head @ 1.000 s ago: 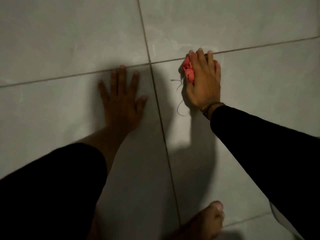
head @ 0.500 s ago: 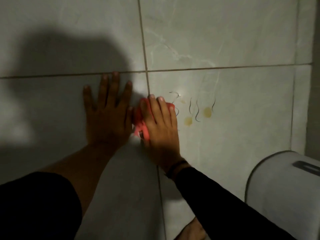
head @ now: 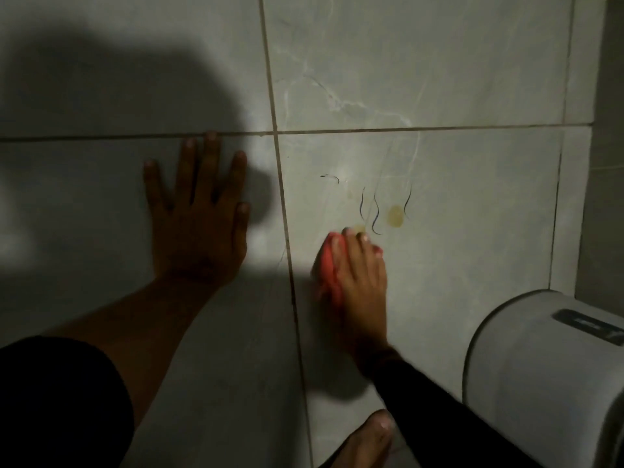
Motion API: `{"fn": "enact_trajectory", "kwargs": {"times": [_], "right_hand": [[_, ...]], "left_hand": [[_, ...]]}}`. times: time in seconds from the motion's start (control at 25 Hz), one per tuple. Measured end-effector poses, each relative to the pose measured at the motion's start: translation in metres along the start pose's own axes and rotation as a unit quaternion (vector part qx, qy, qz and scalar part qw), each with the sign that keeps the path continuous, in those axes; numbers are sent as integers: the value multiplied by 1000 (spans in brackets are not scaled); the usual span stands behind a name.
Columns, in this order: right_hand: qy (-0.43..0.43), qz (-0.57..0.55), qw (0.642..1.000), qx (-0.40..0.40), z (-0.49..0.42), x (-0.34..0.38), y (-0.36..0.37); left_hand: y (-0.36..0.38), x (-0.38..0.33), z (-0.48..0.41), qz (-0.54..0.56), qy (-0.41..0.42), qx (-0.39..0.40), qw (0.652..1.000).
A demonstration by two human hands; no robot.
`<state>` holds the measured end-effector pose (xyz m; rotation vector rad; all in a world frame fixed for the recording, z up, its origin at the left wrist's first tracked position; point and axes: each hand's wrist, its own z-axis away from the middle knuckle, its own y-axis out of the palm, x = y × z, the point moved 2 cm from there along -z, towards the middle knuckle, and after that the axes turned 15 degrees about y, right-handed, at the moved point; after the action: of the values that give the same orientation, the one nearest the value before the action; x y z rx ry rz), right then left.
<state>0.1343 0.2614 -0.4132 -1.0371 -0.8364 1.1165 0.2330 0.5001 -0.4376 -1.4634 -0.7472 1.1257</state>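
My left hand (head: 199, 224) lies flat on the grey floor tile (head: 456, 204), fingers spread, fingertips at the grout line. My right hand (head: 363, 278) presses a bunched red cloth (head: 325, 265) onto the tile to the right of the vertical grout line, fingers lying straight over it. Just beyond its fingertips are a yellow stain (head: 395, 216) and several thin dark squiggly marks (head: 374, 214). A fainter yellow spot sits at the fingertips, partly covered.
A white round bin (head: 540, 383) with a dark lid handle stands at the lower right. A bare foot (head: 368, 440) rests at the bottom edge. A wall or skirting (head: 607, 163) runs along the right. A large shadow covers the left tiles.
My right hand slid the cloth from beside my left hand to the right, across the grout line, ending just below the stains. The left hand stayed flat on the tile.
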Motion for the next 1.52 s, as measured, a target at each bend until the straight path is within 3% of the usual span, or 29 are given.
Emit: {"fn": "enact_trajectory", "kwargs": {"times": [0.12, 0.2, 0.28, 0.4, 0.48, 0.6, 0.76, 0.84, 0.96, 1.12, 1.2, 1.28, 1.32, 1.4, 1.52], "right_hand": [[54, -15, 998, -33, -35, 12, 1], [17, -10, 1000, -6, -5, 4, 3], [56, -52, 997, 31, 14, -28, -5], [164, -143, 975, -29, -46, -41, -17], [158, -167, 972, -43, -65, -34, -21], [127, -166, 978, -6, -25, -57, -20], [212, -171, 959, -77, -110, -73, -38], [168, -161, 969, -87, -153, -57, -46], [89, -135, 987, -23, -108, -67, -41], [204, -178, 962, -26, -137, -74, -52], [157, -164, 973, -48, -158, -42, -56], [89, -136, 986, -33, -108, -26, -41], [87, -127, 988, 12, -61, -27, -32], [142, -130, 980, 49, -7, -51, -26], [239, -171, 956, -17, -62, -53, -26]], "left_hand": [[2, 1, -3, -1, 3, -4, 1000], [2, 1, -2, 2, 1, -7, 1000], [4, 2, 0, -1, -1, -7, 1000], [7, 3, -2, -4, 3, -2, 1000], [7, 4, -4, 0, 2, -3, 1000], [5, 4, -2, 6, -3, -1, 1000], [7, 3, 0, -5, 3, -5, 1000], [7, 3, -3, -6, 7, -5, 1000], [5, 4, -2, 2, 0, 3, 1000], [5, 3, 1, -5, -5, 4, 1000], [4, 3, -1, -3, 1, 3, 1000], [2, 4, -3, 1, -1, 4, 1000], [3, 4, -1, 2, -4, 8, 1000], [4, 2, 3, -1, -4, 8, 1000], [9, 4, 0, -12, 3, 6, 1000]]}}
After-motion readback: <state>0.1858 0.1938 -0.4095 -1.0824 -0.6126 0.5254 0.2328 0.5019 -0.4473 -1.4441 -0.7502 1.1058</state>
